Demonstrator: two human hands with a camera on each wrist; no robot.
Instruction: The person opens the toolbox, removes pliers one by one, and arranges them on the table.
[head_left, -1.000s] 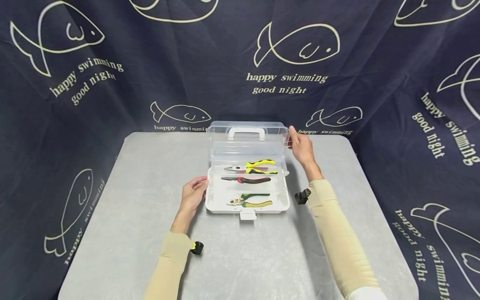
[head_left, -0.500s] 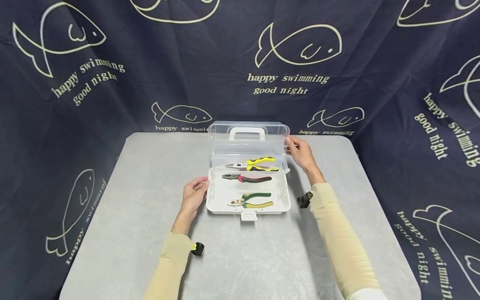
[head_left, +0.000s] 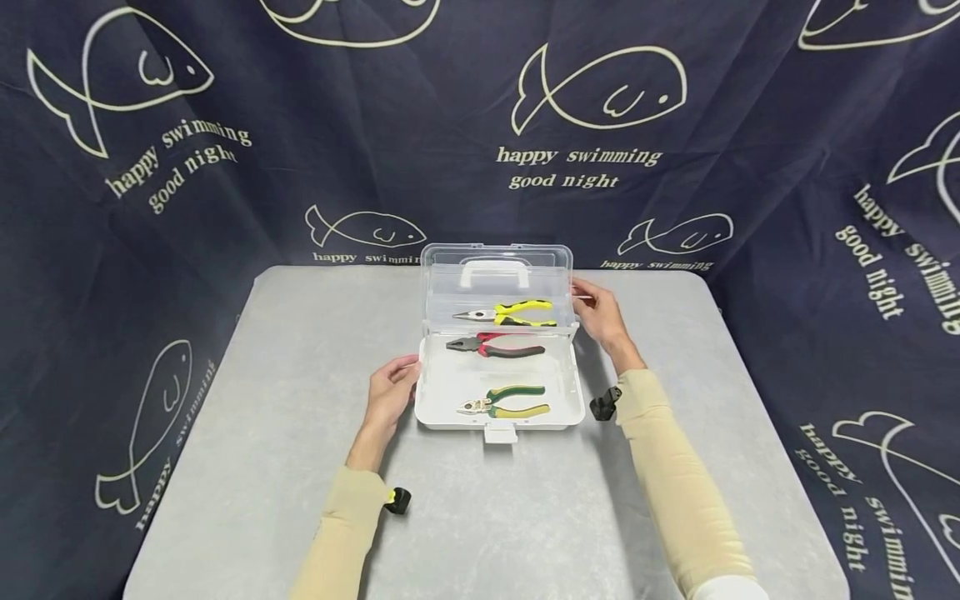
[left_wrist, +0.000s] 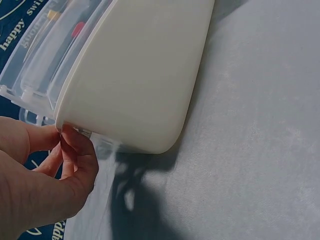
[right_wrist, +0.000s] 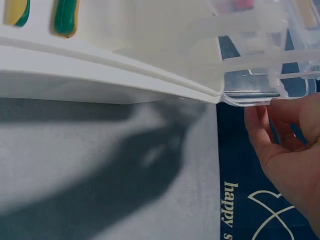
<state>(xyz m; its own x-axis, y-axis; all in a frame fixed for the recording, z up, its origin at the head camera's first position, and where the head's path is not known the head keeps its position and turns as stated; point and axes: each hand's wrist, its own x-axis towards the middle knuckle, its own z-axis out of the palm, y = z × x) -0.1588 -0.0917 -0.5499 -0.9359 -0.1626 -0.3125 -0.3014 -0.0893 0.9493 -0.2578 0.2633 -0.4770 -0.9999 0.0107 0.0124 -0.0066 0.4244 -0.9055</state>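
A white plastic toolbox (head_left: pixel 442 408) with a clear lid (head_left: pixel 441 287) stands raised open on the table. My left hand (head_left: pixel 390 393) pinches the box's left rim between thumb and fingers, as the left wrist view confirms. At the right, my right hand (head_left: pixel 602 323) pinches the clear lid's side edge; in the right wrist view its fingertips are partly behind the plastic. Yellow-and-black long-nose pliers (head_left: pixel 525 306) lie in a clear tray at the back. Red-and-black pliers (head_left: pixel 517 352) lie in front of them. Green-and-yellow pliers (head_left: pixel 517 390) lie in the white base.
A white latch (head_left: pixel 501 435) hangs at the box's front edge, and a white carry handle (head_left: pixel 495 265) shows through the lid. The grey table (head_left: pixel 480 525) spreads around the box. Dark blue fish-print cloth (head_left: pixel 420 150) hangs right behind the table's back edge.
The lid has tipped further back. The clear trays with the long-nose and red-and-black pliers have shifted backward. My right hand has moved down along the lid's side; my left hand holds its place.
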